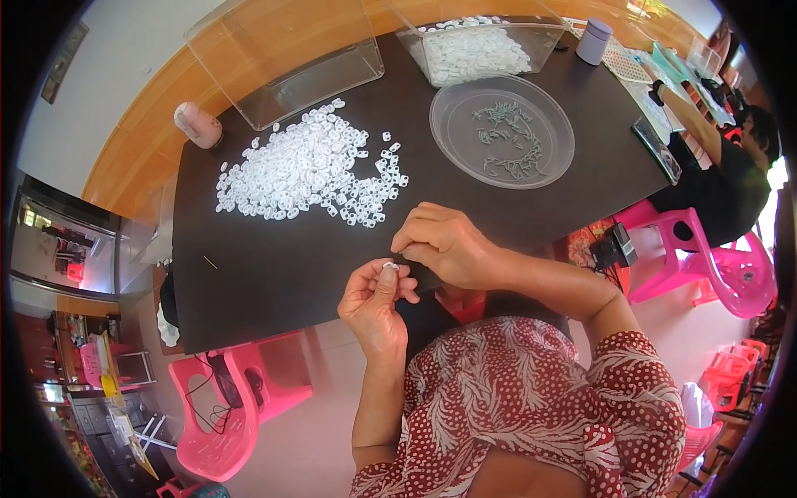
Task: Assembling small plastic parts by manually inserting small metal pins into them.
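My left hand [375, 311] is at the table's near edge, pinching a small white plastic piece [390, 265] between thumb and fingers. Close beside it, my right hand [448, 246] is closed in a pinch; whatever its fingertips hold is too small to make out. Beyond my hands spreads a large heap of small white plastic pieces [290, 162], oval and squarish, several showing holes. To the right of the heap, a round clear tray [448, 141] carries scattered small greyish slender parts [523, 158], too small to name.
At the back stand a clear plastic bin [286, 62] and another bin [415, 62] with white pieces. A pink object [198, 124], a lilac container [594, 41] and a phone [657, 150] rest on the dark table [266, 274]. Another person [722, 174] sits at the right near pink chairs [693, 249].
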`<action>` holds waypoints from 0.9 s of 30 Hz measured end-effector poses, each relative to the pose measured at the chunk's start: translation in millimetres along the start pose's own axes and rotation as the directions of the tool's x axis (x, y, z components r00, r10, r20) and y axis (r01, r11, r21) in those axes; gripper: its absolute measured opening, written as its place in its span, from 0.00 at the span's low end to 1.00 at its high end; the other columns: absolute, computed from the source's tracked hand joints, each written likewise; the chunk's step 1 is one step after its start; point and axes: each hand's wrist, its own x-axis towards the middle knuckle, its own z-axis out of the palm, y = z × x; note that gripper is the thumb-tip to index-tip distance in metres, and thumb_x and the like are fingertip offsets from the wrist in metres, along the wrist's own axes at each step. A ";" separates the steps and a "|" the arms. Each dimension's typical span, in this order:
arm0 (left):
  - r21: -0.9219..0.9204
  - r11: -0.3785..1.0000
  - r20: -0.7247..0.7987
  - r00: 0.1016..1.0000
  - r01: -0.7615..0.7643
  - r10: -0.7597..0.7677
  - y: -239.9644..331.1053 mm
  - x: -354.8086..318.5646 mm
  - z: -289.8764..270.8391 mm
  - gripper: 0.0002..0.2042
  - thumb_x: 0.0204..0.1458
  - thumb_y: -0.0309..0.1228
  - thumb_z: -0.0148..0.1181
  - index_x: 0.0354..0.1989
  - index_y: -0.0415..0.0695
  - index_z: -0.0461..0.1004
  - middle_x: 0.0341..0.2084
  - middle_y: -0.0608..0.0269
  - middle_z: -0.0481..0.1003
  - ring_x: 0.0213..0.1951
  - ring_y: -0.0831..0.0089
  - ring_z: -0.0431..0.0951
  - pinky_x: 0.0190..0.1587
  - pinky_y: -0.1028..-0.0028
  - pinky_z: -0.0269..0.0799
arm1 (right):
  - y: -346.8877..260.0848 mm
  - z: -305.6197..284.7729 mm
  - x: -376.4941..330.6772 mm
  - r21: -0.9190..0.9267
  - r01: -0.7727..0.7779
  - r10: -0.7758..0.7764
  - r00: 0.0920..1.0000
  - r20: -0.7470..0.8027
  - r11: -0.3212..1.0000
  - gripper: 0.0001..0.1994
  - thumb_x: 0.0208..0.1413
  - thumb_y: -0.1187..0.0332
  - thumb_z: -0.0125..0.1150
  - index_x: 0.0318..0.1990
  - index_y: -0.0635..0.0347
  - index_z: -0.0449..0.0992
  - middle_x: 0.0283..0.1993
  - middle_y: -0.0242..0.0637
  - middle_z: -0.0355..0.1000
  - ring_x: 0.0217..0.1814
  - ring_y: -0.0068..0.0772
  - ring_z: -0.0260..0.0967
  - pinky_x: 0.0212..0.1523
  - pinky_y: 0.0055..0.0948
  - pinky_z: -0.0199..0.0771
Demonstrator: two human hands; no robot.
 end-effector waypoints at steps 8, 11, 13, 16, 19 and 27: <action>0.016 0.998 0.019 0.998 -0.055 0.055 2.6 -7.9 2.2 0.04 0.54 0.21 0.55 0.35 0.32 0.71 0.25 0.54 0.76 0.21 0.73 0.76 0.20 0.78 0.71 | -8.8 0.2 -8.8 0.134 -0.185 0.175 0.981 0.082 0.974 0.06 0.48 0.77 0.61 0.34 0.64 0.74 0.31 0.36 0.69 0.32 0.27 0.68 0.31 0.25 0.69; 0.030 0.996 0.025 0.996 -0.085 0.084 2.6 -10.8 3.6 0.04 0.54 0.22 0.56 0.35 0.33 0.71 0.24 0.55 0.76 0.22 0.74 0.75 0.21 0.79 0.70 | -11.2 -0.9 -9.5 0.150 -0.230 0.218 0.971 0.094 0.961 0.06 0.48 0.76 0.61 0.35 0.64 0.74 0.32 0.36 0.68 0.31 0.24 0.68 0.30 0.23 0.69; 0.053 0.993 0.022 0.994 -0.104 0.103 2.9 -12.7 4.0 0.04 0.54 0.22 0.56 0.35 0.33 0.71 0.25 0.56 0.75 0.22 0.75 0.75 0.21 0.79 0.70 | -11.9 -0.8 -9.8 0.140 -0.227 0.214 0.971 0.102 0.964 0.07 0.49 0.76 0.61 0.36 0.64 0.74 0.33 0.36 0.68 0.30 0.23 0.68 0.31 0.22 0.69; 0.080 0.991 0.019 0.994 -0.108 0.107 2.4 -15.4 4.4 0.05 0.54 0.23 0.56 0.35 0.34 0.71 0.25 0.57 0.75 0.23 0.77 0.74 0.21 0.80 0.70 | -13.3 0.1 -10.9 0.150 -0.235 0.221 0.970 0.104 0.960 0.06 0.48 0.76 0.61 0.35 0.65 0.74 0.32 0.35 0.68 0.30 0.23 0.68 0.31 0.22 0.69; 0.105 0.985 0.024 0.991 -0.134 0.133 0.5 -16.8 2.7 0.05 0.54 0.23 0.56 0.35 0.34 0.72 0.26 0.59 0.75 0.23 0.78 0.74 0.22 0.81 0.70 | -14.4 0.7 -11.7 0.150 -0.234 0.218 0.969 0.117 0.961 0.06 0.48 0.76 0.61 0.35 0.64 0.74 0.32 0.35 0.67 0.30 0.23 0.68 0.30 0.22 0.69; 0.154 0.975 0.006 0.987 -0.160 0.161 2.9 -20.2 3.4 0.04 0.54 0.23 0.56 0.35 0.34 0.72 0.25 0.59 0.75 0.22 0.79 0.73 0.21 0.82 0.69 | -16.2 1.0 -12.7 0.120 -0.194 0.181 0.976 0.118 0.974 0.06 0.48 0.75 0.61 0.34 0.64 0.74 0.31 0.35 0.67 0.29 0.24 0.68 0.29 0.23 0.68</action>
